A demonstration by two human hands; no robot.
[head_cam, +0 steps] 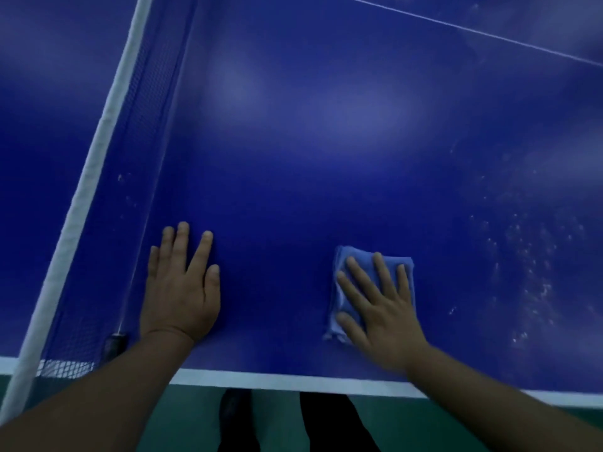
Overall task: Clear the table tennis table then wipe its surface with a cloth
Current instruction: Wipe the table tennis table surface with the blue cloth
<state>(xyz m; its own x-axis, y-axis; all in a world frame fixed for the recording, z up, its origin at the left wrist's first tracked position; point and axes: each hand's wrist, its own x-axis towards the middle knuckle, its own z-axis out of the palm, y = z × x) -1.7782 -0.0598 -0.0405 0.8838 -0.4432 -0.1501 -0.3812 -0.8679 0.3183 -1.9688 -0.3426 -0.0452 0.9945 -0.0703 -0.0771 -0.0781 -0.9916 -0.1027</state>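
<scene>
Net with white top band runs diagonally along the far left, its post clamp seated at the near table edge. Left hand lies flat on the blue table tennis table just beside the net, fingers straight and close together, holding nothing; reads as a brace. Surface between the hands looks uniform, no loose objects in view, so clearing appears done and wiping is the step in hand. Right hand presses flat on a folded light-blue cloth, fingers straight and spread, not curled round it; cloth sits near the white edge line. Further right: pale speckled residue, well apart from the cloth, apparently unwiped.

Judgement: work the cloth rightward into the speckled patch in overlapping passes, palm pressure even so the fold stays flat. Keep the fingers on top of the cloth to stop it slipping out. Refold if the face loads with dust.
</scene>
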